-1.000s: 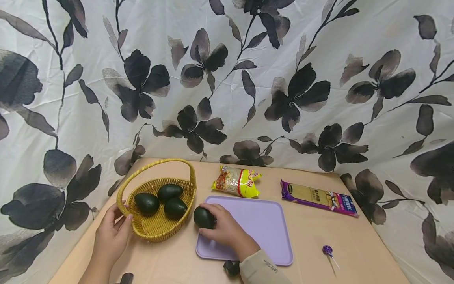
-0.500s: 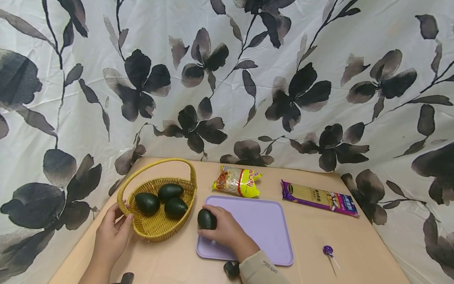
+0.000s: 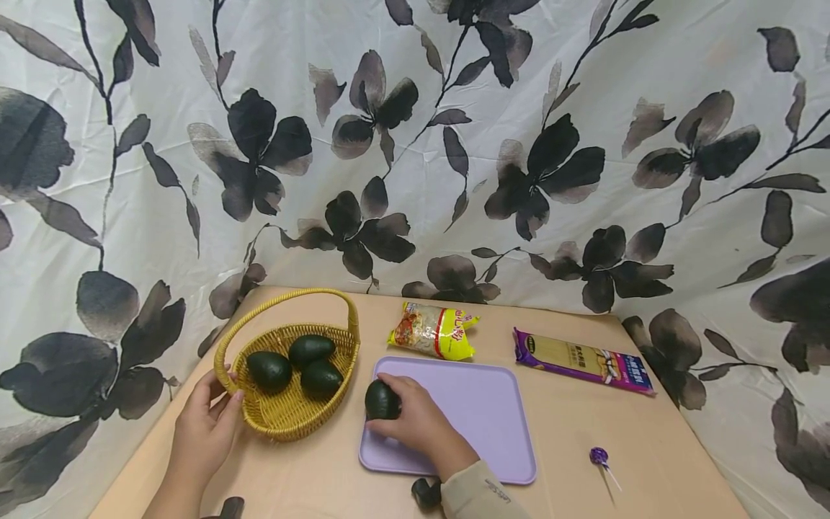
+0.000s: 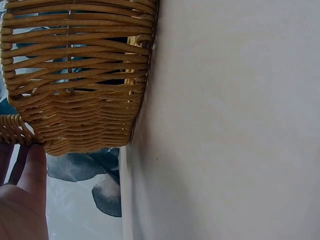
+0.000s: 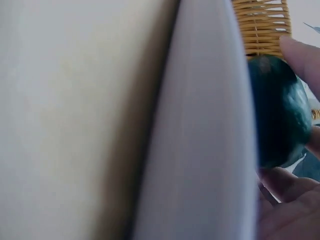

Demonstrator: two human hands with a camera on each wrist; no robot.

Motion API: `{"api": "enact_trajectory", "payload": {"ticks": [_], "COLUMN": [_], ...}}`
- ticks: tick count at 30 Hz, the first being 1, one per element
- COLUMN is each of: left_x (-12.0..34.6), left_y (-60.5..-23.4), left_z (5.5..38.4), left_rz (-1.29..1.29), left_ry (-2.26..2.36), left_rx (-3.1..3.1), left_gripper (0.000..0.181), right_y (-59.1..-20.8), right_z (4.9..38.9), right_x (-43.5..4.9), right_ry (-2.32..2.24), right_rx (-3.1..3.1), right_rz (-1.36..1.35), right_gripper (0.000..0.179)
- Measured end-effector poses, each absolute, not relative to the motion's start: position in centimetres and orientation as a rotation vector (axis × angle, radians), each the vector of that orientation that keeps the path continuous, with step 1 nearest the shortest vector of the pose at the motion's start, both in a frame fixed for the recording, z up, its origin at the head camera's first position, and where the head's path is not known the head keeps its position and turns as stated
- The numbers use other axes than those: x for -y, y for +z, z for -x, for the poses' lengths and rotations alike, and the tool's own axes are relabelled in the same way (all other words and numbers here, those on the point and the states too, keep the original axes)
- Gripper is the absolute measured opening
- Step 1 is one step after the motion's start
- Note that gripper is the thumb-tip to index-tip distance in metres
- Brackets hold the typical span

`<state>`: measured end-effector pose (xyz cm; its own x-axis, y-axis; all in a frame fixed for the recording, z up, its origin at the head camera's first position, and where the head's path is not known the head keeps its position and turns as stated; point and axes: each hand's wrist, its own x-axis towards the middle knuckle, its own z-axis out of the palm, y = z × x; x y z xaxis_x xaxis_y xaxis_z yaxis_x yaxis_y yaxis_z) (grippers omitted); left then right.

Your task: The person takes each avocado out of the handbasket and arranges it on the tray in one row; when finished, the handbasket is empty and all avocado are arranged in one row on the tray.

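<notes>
In the head view, my right hand [image 3: 418, 418] holds a dark green avocado [image 3: 381, 401] at the left side of a lilac tray [image 3: 480, 418]. The right wrist view shows thumb and fingers around this avocado [image 5: 280, 112], partly hidden behind the tray's pale edge [image 5: 200, 135]. My left hand [image 3: 206, 425] pinches the yellow woven basket [image 3: 280, 431] at its left side, where the arched handle meets the rim. Three more avocados [image 3: 269, 371] lie inside the basket. From the left wrist, fingers [image 4: 34, 170] show right at the handle's base, beneath the wicker wall [image 4: 85, 115].
Behind the tray lies a yellow food packet [image 3: 433, 331]. A long purple and gold packet [image 3: 583, 362] is to its right, with a purple lollipop [image 3: 599, 458] nearer the front. A floral cloth [image 3: 454, 180] hangs behind the table.
My right hand and its avocado have shifted slightly right, from the tray's left edge to farther over the tray. The left hand and basket have stayed in place.
</notes>
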<state>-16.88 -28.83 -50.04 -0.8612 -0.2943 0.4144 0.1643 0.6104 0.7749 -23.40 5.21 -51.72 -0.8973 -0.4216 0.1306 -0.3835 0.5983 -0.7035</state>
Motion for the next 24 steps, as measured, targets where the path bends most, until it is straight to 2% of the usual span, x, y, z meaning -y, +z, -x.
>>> {"api": "enact_trajectory", "payload": {"ticks": [24], "left_x": [28.81], "left_y": [-50.09], "left_z": [16.93], "left_rz": [-0.134], "left_ry": [-1.186], "left_rx": [2.351], "left_gripper": [0.056], "right_y": [-51.59], "right_z": [23.59], "right_x": [-6.26], "right_ry": [-1.302], "right_rx": [-2.759], "right_rz": [0.764], "right_gripper": [0.07]}}
